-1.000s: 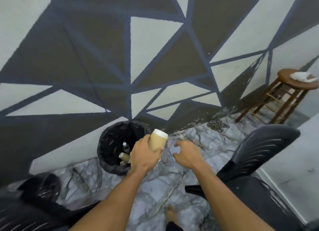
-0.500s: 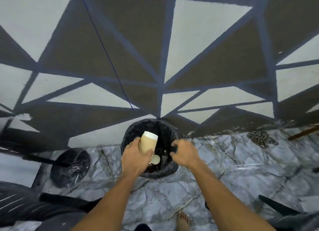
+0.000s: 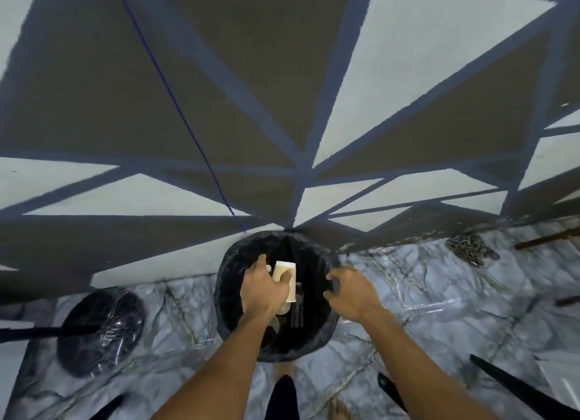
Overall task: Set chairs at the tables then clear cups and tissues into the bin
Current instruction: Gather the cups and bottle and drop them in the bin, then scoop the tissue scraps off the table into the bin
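A round bin lined with a black bag [image 3: 232,281] stands on the marble floor against the patterned wall. My left hand [image 3: 263,289] is over the bin's opening, shut on a tan paper cup with a white rim [image 3: 286,275]. My right hand [image 3: 348,289] hovers at the bin's right rim, fingers spread and holding nothing. Down inside the bin lie other cups and a dark bottle [image 3: 296,310], partly hidden by my left hand.
A round black table base [image 3: 100,328] with a dark pole sits on the floor to the left. A coiled chain [image 3: 470,250] lies by the wall at right. Black chair parts [image 3: 518,388] reach in at lower right. My bare feet are just below the bin.
I have stepped closer and the view has tilted down over the bin. My left hand has carried the cup from the bin's edge to above its opening. The right hand stays beside it.
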A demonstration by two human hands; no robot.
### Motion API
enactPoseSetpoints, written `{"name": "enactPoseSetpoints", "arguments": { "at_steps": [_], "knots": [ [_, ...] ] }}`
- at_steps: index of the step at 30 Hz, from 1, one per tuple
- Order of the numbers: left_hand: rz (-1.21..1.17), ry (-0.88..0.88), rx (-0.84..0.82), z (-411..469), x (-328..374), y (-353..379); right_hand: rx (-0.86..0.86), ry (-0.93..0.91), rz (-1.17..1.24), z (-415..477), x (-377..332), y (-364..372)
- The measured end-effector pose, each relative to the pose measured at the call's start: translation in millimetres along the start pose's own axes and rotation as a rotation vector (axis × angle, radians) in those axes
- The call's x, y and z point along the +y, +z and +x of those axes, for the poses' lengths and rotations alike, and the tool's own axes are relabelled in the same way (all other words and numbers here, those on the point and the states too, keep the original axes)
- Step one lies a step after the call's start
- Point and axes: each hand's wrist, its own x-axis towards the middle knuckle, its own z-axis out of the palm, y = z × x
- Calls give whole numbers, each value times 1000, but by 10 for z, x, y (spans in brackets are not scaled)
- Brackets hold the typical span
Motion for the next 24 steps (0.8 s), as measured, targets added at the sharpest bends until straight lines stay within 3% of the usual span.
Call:
{"name": "enactPoseSetpoints", "arguments": {
  "at_steps": [8,16,24],
  "knots": [
    [40,2,-170,522,-200,-31,-18,101,32,304,-245,119],
    [93,135,-240,614,4,41,8,214,77,236,-138,41],
    [265,636,-350,71,876,354,238,377,153,-487,389,-391]
  ]
}}
